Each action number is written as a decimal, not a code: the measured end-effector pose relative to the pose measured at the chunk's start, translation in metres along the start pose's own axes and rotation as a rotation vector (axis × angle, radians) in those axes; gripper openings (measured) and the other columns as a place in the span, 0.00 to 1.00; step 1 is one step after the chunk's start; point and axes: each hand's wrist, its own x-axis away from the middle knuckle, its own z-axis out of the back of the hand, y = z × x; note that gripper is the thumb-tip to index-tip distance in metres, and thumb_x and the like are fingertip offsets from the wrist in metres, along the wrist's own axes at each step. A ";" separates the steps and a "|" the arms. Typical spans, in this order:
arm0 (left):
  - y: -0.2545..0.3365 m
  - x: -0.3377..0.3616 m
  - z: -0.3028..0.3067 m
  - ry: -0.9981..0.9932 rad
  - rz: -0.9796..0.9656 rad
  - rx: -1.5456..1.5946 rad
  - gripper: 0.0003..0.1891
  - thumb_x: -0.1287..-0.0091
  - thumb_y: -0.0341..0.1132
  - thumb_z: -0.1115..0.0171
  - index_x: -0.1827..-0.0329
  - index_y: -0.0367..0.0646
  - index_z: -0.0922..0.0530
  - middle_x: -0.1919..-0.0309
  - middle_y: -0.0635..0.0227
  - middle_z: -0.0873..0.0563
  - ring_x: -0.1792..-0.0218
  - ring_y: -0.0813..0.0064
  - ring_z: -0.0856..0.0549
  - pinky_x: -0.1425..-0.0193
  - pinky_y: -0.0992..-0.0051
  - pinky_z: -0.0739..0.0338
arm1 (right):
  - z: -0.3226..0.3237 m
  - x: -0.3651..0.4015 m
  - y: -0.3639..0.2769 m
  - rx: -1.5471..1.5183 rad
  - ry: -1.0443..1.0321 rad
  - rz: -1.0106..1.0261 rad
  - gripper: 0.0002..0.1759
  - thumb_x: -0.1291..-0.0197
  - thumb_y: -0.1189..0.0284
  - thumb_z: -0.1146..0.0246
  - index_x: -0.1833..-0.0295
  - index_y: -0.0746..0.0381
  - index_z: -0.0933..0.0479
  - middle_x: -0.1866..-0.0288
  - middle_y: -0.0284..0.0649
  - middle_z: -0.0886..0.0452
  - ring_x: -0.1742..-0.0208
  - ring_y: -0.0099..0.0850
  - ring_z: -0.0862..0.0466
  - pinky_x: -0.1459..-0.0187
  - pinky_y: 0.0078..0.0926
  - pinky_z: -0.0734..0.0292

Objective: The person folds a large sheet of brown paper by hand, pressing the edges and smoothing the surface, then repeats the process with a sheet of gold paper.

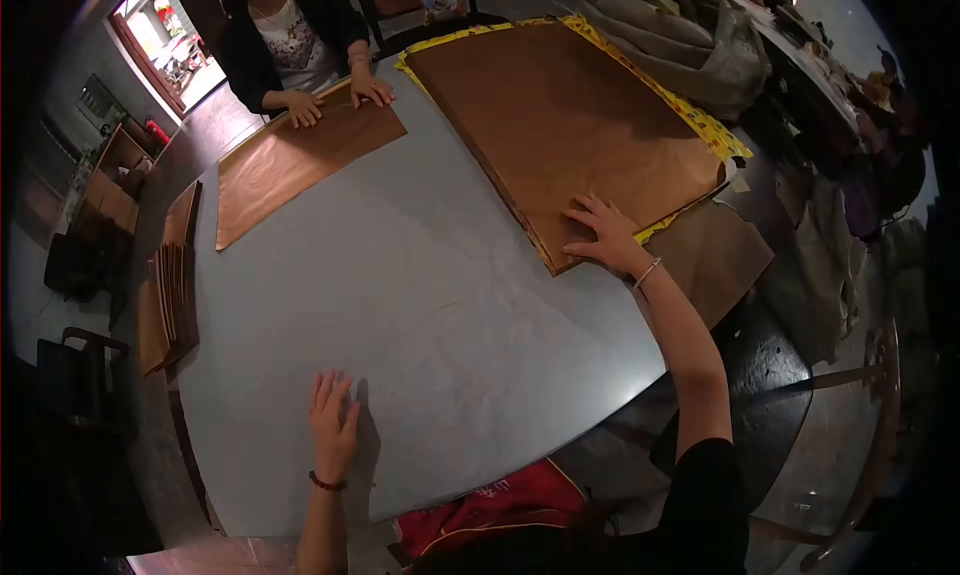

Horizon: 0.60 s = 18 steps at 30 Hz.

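Note:
My right hand (pixel 603 233) lies with spread fingers on the near corner of a large stack of brown paper sheets (pixel 570 105). Yellow printed wrapping (pixel 705 125) shows along the stack's far and right edges. My left hand (pixel 333 420) is over the near left part of the grey tabletop (pixel 400 305), fingers stretched out, holding nothing, its shadow beside it. Across the table, a co-worker's two hands (pixel 338 105) rest on a separate brown paper sheet (pixel 300 165), which looks folded.
Folded brown paper pieces (pixel 172 295) stand in a bundle at the table's left edge. A red cloth or bag (pixel 495 505) sits below the near edge. Crumpled grey sacking (pixel 690 45) is piled at the far right. A dark chair (pixel 85 375) stands at left.

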 end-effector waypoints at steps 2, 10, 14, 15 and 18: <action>0.033 -0.022 0.001 -0.030 -0.090 -0.004 0.20 0.36 0.28 0.42 0.39 0.46 0.23 0.33 0.58 0.28 0.27 0.54 0.39 0.28 0.54 0.41 | -0.003 0.006 -0.010 -0.013 0.099 0.056 0.36 0.47 0.42 0.36 0.36 0.51 0.26 0.26 0.44 0.38 0.23 0.44 0.46 0.25 0.47 0.59; 0.126 -0.180 -0.122 -0.066 -0.515 0.256 0.19 0.37 0.23 0.44 0.42 0.42 0.23 0.41 0.62 0.21 0.36 0.58 0.26 0.35 0.63 0.31 | -0.017 0.000 0.010 -0.195 0.311 0.032 0.19 0.41 0.56 0.36 0.50 0.57 0.19 0.34 0.42 0.27 0.27 0.42 0.37 0.26 0.48 0.54; 0.188 -0.243 -0.160 0.005 -0.567 0.148 0.25 0.37 0.22 0.46 0.36 0.48 0.28 0.37 0.63 0.25 0.35 0.60 0.29 0.31 0.60 0.39 | -0.010 -0.004 0.006 -0.248 0.320 0.011 0.15 0.39 0.60 0.36 0.55 0.60 0.18 0.39 0.41 0.23 0.30 0.42 0.33 0.27 0.47 0.51; 0.192 -0.256 -0.174 0.090 -0.669 -0.032 0.28 0.39 0.21 0.45 0.34 0.52 0.30 0.36 0.64 0.26 0.34 0.62 0.30 0.31 0.59 0.41 | -0.010 -0.005 0.007 -0.241 0.321 0.014 0.15 0.39 0.60 0.36 0.55 0.60 0.18 0.39 0.41 0.23 0.30 0.42 0.33 0.27 0.47 0.51; 0.198 -0.280 -0.200 0.116 -0.853 -0.216 0.30 0.39 0.23 0.45 0.33 0.58 0.31 0.34 0.65 0.29 0.33 0.63 0.31 0.30 0.58 0.44 | -0.016 -0.007 0.017 -0.276 0.317 0.043 0.14 0.37 0.62 0.40 0.56 0.61 0.18 0.39 0.41 0.23 0.31 0.43 0.32 0.28 0.46 0.49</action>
